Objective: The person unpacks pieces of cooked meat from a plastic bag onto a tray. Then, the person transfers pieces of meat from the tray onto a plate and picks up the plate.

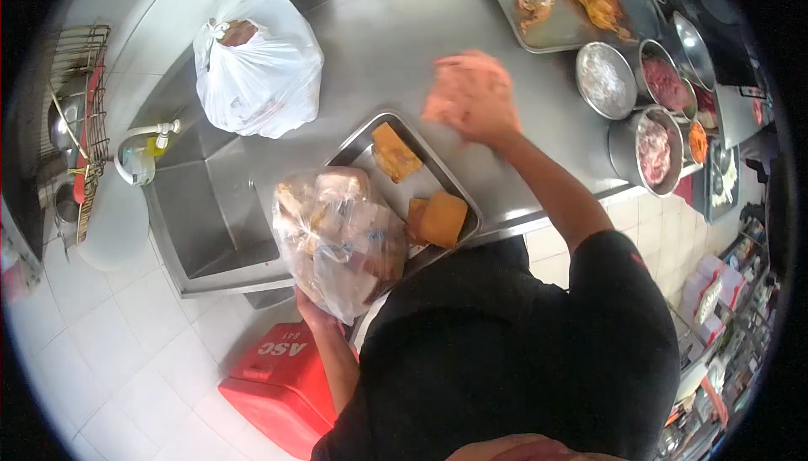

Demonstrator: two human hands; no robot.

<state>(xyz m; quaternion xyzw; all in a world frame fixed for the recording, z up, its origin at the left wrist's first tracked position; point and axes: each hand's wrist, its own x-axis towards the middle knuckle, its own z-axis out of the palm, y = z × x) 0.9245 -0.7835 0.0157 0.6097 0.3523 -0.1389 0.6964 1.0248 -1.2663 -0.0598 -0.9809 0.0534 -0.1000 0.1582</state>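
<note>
A clear plastic bag packed with pale and brownish pieces, apparently meat, rests against the near left side of a metal tray. My left hand grips the bag from below, its fingers mostly hidden behind it. In the tray lie an orange-yellow slab and another orange slab. Over the steel counter, beyond the tray, my right hand is closed on a salmon-pink, crumpled piece that looks like a cloth. Motion blurs its surface.
A knotted white plastic bag stands near the sink. At the far right are a tray with two poultry pieces and several metal bowls, including one with pale meat. A red bin stands below the counter.
</note>
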